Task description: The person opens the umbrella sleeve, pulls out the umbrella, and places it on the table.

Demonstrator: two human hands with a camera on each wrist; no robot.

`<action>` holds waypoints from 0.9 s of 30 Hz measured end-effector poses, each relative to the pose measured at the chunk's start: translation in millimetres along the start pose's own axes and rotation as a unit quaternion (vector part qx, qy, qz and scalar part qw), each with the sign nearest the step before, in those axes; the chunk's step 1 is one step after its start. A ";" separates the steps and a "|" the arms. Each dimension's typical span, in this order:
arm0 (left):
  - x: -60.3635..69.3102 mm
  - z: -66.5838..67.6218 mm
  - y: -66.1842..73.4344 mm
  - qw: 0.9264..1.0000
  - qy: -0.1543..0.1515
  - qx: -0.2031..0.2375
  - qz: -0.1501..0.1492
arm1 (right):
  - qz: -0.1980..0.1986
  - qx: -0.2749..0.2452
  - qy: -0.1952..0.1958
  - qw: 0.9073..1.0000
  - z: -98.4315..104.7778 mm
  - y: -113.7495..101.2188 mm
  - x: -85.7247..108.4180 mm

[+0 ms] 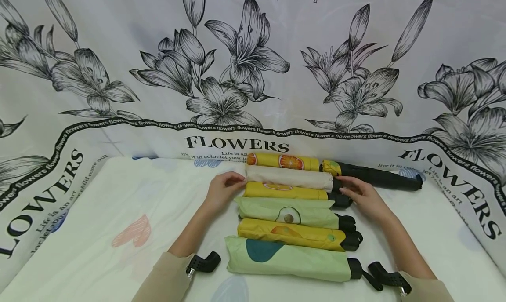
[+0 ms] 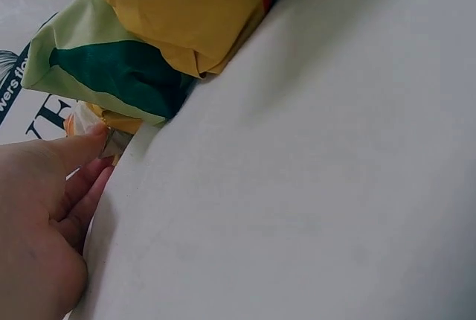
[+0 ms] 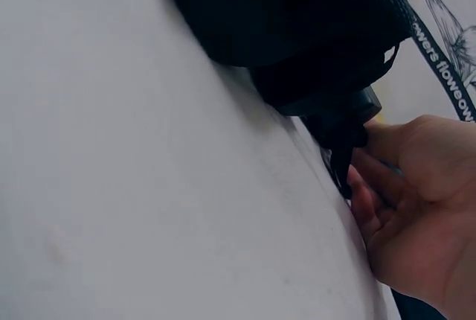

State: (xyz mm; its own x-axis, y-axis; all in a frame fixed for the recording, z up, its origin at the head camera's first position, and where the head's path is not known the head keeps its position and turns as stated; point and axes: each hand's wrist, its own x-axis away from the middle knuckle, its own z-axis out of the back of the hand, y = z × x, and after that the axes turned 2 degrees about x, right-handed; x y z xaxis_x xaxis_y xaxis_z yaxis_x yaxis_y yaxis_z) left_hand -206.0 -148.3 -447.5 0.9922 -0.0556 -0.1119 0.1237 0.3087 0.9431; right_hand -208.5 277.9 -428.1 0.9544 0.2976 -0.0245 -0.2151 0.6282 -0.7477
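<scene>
Folded umbrellas lie side by side in a row on a bed-like white surface. My left hand (image 1: 225,187) pinches the left end of a cream folded umbrella (image 1: 288,178) between thumb and fingers. At its right end, my right hand (image 1: 365,198) grips the black handle, with thumb and fingers on it in the right wrist view. Just behind it lies a yellow umbrella with orange slices (image 1: 292,162). In front of it comes another yellow umbrella (image 1: 288,192), then a light green one with an avocado (image 1: 288,214).
Nearer me lie a yellow umbrella with an orange print (image 1: 292,234) and a light green one with a teal patch (image 1: 292,260). A black umbrella (image 1: 373,176) with a yellow end extends to the back right. Behind hangs a white flower-printed cloth (image 1: 276,104).
</scene>
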 end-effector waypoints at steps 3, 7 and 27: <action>-0.9 -0.8 0.4 1.000 0.004 0.007 0.005 | 0.002 0.012 0.013 1.000 -1.4 -0.7 0.4; -1.6 -0.9 0.9 1.000 0.010 0.002 0.006 | -0.001 0.019 0.021 1.000 -3.1 -1.8 0.9; 0.4 0.8 0.3 1.000 0.018 -0.004 0.004 | -0.027 -0.022 0.040 0.999 2.9 4.9 10.4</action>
State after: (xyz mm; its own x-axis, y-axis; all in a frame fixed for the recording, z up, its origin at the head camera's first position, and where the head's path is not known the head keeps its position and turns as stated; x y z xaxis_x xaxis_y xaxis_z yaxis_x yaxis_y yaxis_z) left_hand -205.6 -149.0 -447.1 0.9931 -0.0187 -0.1154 0.1154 0.3165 0.9415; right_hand -200.3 286.2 -430.1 0.9784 0.2040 -0.0348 -0.1547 0.6098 -0.7773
